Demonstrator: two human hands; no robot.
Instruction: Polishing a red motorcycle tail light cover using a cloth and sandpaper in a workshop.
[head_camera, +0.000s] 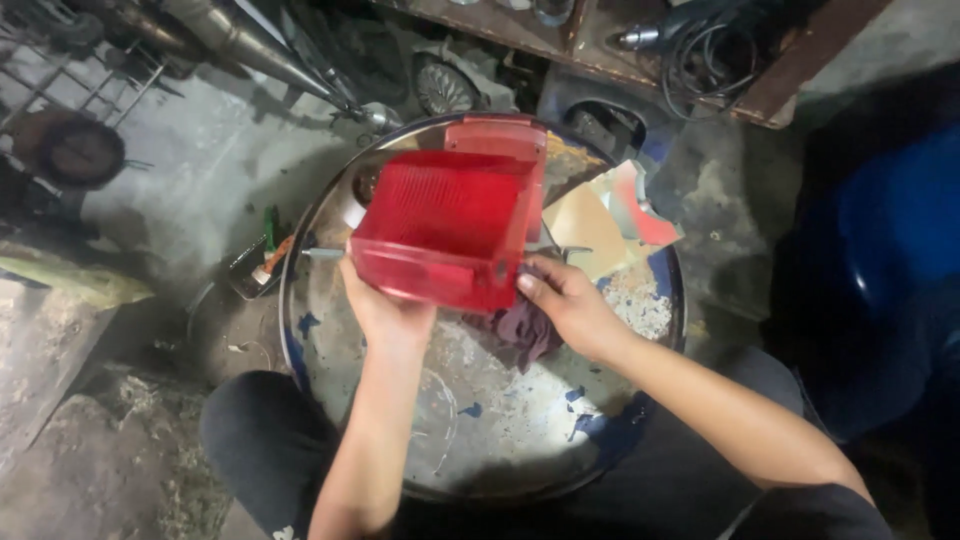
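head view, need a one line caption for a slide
Both hands, left hand and right hand, hold a red ribbed plastic cover over a round metal drum top, a dark rag under the right hand.

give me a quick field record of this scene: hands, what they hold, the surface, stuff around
left hand: grips the near left edge of the red ribbed plastic cover
right hand: holds the cover's near right corner, with a dark cloth under the palm
cover: raised above the surface, open side up
surface: round metal drum top, worn, with blue paint patches
on the drum: cardboard piece
floor, left: small tray of tools
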